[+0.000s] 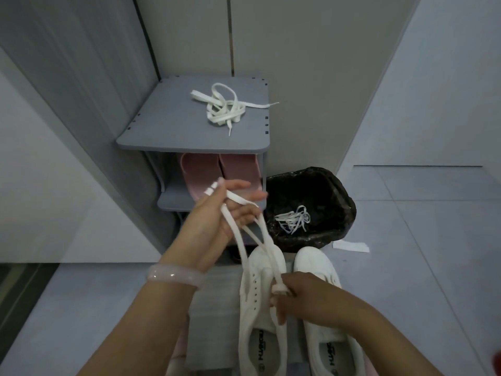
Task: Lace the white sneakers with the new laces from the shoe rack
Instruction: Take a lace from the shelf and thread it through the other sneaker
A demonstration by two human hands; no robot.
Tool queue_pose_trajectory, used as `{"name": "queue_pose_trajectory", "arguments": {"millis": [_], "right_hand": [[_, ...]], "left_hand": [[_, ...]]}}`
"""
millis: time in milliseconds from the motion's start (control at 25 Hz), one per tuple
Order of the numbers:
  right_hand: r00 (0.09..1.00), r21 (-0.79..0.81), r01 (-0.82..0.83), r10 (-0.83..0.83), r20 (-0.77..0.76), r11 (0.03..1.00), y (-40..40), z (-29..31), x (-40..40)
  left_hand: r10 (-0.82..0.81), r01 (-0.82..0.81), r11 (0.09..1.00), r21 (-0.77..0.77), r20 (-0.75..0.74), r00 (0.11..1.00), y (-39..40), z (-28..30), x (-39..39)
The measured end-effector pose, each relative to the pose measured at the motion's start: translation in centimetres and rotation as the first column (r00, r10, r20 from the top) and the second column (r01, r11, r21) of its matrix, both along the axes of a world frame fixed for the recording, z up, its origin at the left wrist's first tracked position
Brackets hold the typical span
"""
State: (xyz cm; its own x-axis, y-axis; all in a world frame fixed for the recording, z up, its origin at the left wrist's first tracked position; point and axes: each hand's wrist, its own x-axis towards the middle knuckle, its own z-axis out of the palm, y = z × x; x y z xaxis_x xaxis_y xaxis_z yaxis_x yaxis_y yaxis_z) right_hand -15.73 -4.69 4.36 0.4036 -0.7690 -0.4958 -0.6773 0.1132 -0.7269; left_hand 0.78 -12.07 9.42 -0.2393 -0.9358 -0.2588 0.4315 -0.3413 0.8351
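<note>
Two white sneakers stand side by side on the floor: the left sneaker (257, 302) and the right sneaker (322, 270). A white lace (241, 240) runs from my left hand (217, 213) down to my right hand (301, 297). My left hand is raised above the sneakers, with the lace looped over its fingers and one end pinched by the thumb. My right hand pinches the lace at the left sneaker's eyelets. Another new white lace (222, 107) lies bunched on top of the grey shoe rack (162, 126).
Pink slippers (211, 169) sit on the rack's lower shelf. A black-lined bin (320, 185) with old white laces (292, 218) stands right of the rack. A white paper strip (351, 246) lies on the floor. Walls close in at left and behind.
</note>
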Motion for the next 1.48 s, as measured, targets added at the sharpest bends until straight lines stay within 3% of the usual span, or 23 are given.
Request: {"name": "queue_pose_trajectory", "arguments": {"millis": [80,200,320,400,560,600,680,760,800,840,880,960,1000,1080,1160,1240,1320,1360,1480], "right_hand": [[0.998,0.025,0.04,-0.039,-0.057,0.999,-0.2,0.1,-0.4],[0.985,0.11,0.101,-0.085,-0.148,0.989,-0.2,0.5,-1.3],[0.872,0.023,0.04,-0.023,-0.489,0.999,0.0,0.2,-2.2],[0.786,-0.038,0.013,-0.034,-0.618,0.999,0.0,0.0,-2.7],[0.74,-0.092,0.132,-0.16,-0.654,0.987,-1.1,0.3,-4.4],[0.755,-0.123,0.156,-0.199,-0.625,0.98,-1.3,0.4,-4.6],[0.841,-0.148,0.209,-0.255,-0.477,0.967,-1.3,0.7,-4.1],[0.924,-0.08,0.288,-0.299,-0.239,0.954,-1.1,1.4,-3.1],[0.935,-0.019,0.331,-0.33,-0.13,0.943,-1.0,2.0,-2.7],[0.927,0.034,0.374,-0.372,-0.04,0.927,-0.9,2.4,-2.4],[0.902,0.068,0.426,-0.429,0.037,0.902,-1.0,2.6,-2.3],[0.779,0.134,0.574,-0.59,0.212,0.807,-1.2,2.8,-2.4],[0.677,0.187,0.644,-0.667,0.311,0.742,-1.3,2.8,-2.4],[0.436,0.276,0.748,-0.759,0.483,0.604,-1.6,3.0,-2.5],[0.208,0.308,0.827,-0.766,0.608,0.47,-1.8,3.5,-2.8],[0.049,0.317,0.876,-0.722,0.69,0.362,-2.0,4.3,-3.3],[-0.006,0.318,0.894,-0.702,0.712,0.315,-2.1,4.5,-3.6],[0.011,0.312,0.894,-0.713,0.701,0.321,-2.0,4.5,-3.7],[0.204,0.251,0.864,-0.759,0.618,0.437,-1.9,3.8,-3.2]], "left_hand": [[0.185,-0.186,0.982,-0.015,-0.049,0.982,-0.9,0.2,1.5],[0.314,-0.312,0.949,-0.04,0.03,0.949,-1.3,-0.4,2.5],[0.421,-0.41,0.906,-0.11,0.115,0.9,-1.5,-1.1,3.1],[0.55,-0.526,0.831,-0.184,0.123,0.826,-2.0,-1.3,4.1],[0.75,-0.706,0.654,-0.273,0.116,0.651,-2.2,-1.3,6.6],[0.762,-0.721,0.641,-0.263,0.106,0.639,-2.2,-1.4,7.1],[0.702,-0.679,0.709,-0.188,0.101,0.705,-2.5,-1.4,7.0],[0.49,-0.504,0.863,-0.002,0.244,0.837,-2.6,-1.3,5.6],[0.296,-0.367,0.922,0.121,0.386,0.874,-2.4,-1.4,4.8],[0.043,-0.194,0.954,0.227,0.537,0.842,-1.9,-1.5,4.2],[-0.194,-0.012,0.955,0.298,0.65,0.735,-1.2,-1.7,3.8],[-0.409,0.243,0.912,0.329,0.743,0.53,0.1,-2.0,3.3],[-0.401,0.275,0.914,0.3,0.776,0.487,0.3,-2.2,3.3],[-0.259,0.202,0.963,0.181,0.832,0.491,0.0,-2.1,3.2],[-0.089,0.072,0.996,0.059,0.814,0.573,-0.5,-2.0,2.9],[-0.005,0.003,1.0,0.004,0.747,0.665,-0.7,-1.7,2.6],[0.019,-0.031,1.0,0.007,0.646,0.763,-0.7,-1.2,2.5],[0.006,-0.023,1.0,0.02,0.61,0.792,-0.6,-0.9,2.4],[-0.114,0.089,0.993,0.072,0.637,0.763,-0.1,-0.7,2.0]]}}
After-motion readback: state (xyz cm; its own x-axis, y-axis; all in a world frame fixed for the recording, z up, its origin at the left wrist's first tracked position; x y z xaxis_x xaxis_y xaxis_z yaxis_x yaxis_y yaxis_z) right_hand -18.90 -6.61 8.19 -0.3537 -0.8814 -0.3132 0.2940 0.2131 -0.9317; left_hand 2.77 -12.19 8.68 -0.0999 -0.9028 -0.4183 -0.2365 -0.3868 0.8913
